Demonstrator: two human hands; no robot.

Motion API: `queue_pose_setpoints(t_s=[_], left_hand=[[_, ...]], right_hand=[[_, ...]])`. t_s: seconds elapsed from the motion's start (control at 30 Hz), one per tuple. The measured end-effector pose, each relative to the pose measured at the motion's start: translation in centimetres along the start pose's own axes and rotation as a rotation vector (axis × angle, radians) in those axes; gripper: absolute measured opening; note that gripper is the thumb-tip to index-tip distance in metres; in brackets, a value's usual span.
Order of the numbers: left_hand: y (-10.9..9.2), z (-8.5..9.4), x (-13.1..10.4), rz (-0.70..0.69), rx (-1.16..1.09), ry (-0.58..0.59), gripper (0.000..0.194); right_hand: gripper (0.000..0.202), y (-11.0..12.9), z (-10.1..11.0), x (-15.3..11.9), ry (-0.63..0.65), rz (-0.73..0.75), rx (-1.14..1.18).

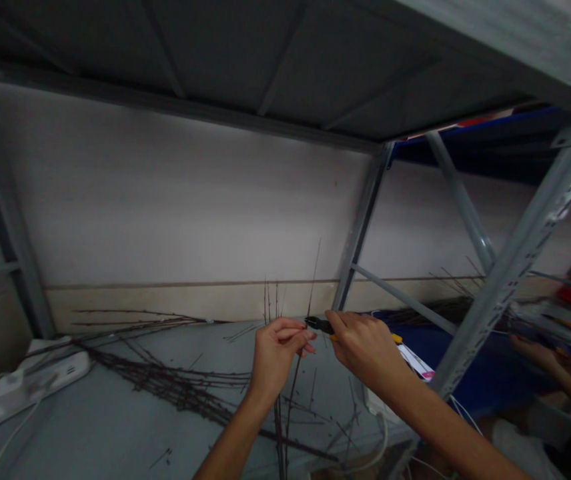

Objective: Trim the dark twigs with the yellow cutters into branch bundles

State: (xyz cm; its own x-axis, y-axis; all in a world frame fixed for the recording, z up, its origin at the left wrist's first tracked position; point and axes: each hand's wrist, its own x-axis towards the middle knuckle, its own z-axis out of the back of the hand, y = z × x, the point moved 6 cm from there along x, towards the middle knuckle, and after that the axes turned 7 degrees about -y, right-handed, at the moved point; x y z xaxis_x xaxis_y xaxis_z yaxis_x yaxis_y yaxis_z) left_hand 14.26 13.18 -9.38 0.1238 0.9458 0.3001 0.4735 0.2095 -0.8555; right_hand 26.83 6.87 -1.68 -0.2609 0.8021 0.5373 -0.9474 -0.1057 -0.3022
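Observation:
A thin dark twig [293, 387] stands nearly upright in front of me, pinched between the fingers of my left hand [278, 350]. My right hand [363, 343] is closed round pliers with yellow-and-black handles. The dark jaws of the pliers [318, 325] are at the twig, right beside my left fingertips. Whether the jaws are closed on it is too small to tell. More upright twigs pass behind and below my left hand. A bundle of dark budded branches [180, 387] lies on the grey shelf [115, 427] to the left.
A white power strip [60, 373] with cables lies at the far left. Metal posts [520, 253] and an upper shelf [265, 67] frame the space. Twig scraps lie on the shelf. At the right, another person's hand [535, 353] is near a blue surface.

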Motion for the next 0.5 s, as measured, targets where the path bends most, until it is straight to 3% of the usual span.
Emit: queue_pose_setpoints(t_s=[0.27, 0.37, 0.43, 0.5], left_hand=[[0.0, 0.2, 0.3, -0.02, -0.016, 0.012, 0.026], [-0.3, 0.4, 0.3, -0.037, -0.034, 0.015, 0.027], [-0.7, 0.5, 0.2, -0.038, -0.042, 0.017, 0.03], [-1.1, 0.7, -0.1, -0.031, -0.053, 0.022, 0.033]], right_hand=[[0.023, -0.7, -2.3, -0.5, 0.001, -0.174, 0.347], [0.039, -0.7, -2.7, -0.8, 0.007, -0.288, 0.736], [0.038, -0.7, -3.1, -1.3, -0.012, -0.405, 1.026], [0.038, -0.6, -3.8, -1.8, -0.05, -0.488, 1.168]])
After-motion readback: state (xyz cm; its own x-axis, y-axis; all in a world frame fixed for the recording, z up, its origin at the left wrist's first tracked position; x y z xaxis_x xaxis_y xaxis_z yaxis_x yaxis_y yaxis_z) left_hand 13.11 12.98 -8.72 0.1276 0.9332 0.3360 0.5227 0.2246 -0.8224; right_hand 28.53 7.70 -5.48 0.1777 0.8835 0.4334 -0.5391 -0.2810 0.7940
